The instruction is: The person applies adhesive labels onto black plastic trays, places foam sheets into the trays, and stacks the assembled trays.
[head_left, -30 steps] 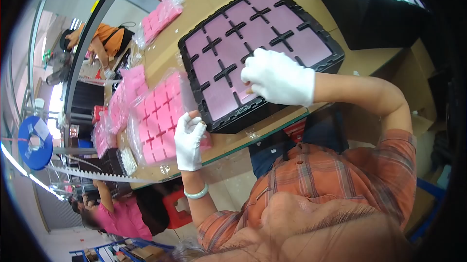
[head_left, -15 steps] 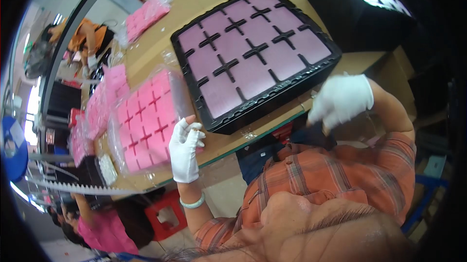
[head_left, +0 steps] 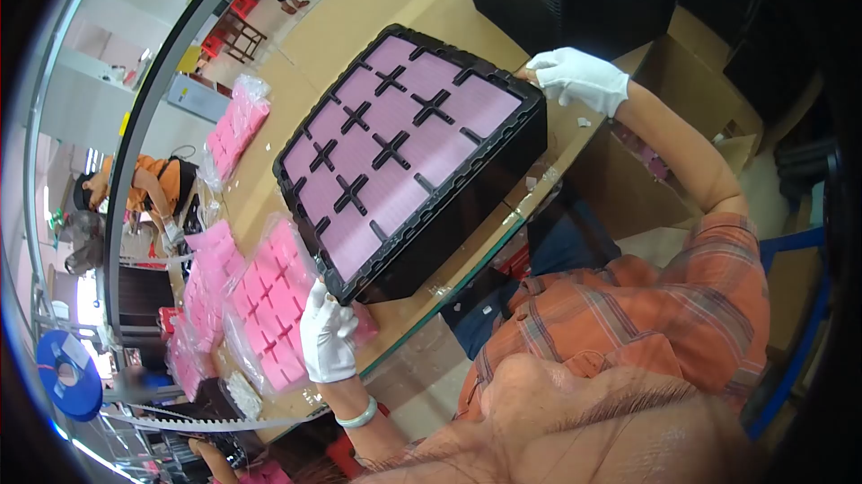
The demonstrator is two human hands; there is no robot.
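A deep black tray [head_left: 485,188] holds flat lavender-pink pads [head_left: 400,189] between raised black cross-shaped dividers. It may be several trays stacked, as its side is tall. My left hand [head_left: 328,336], in a white glove, has its fingers curled against the near left corner of the tray. At the right corner, my right hand [head_left: 579,80], also gloved in white, grips the rim with its fingertips. Left of the tray, partly behind its edge, lies a pack of bright pink pads [head_left: 269,304] in clear plastic.
Farther left lie more wrapped pink packs [head_left: 211,273] [head_left: 238,125]. Another tall black tray stack [head_left: 575,8] stands at the back right, near an open cardboard box [head_left: 691,80]. A glass table edge [head_left: 458,291] runs before me. A person in orange [head_left: 157,183] works at the left.
My right hand has moved up to the tray's right corner and taken hold. My left hand has closed at the left corner. The camera view has shifted, and the tray appears turned.
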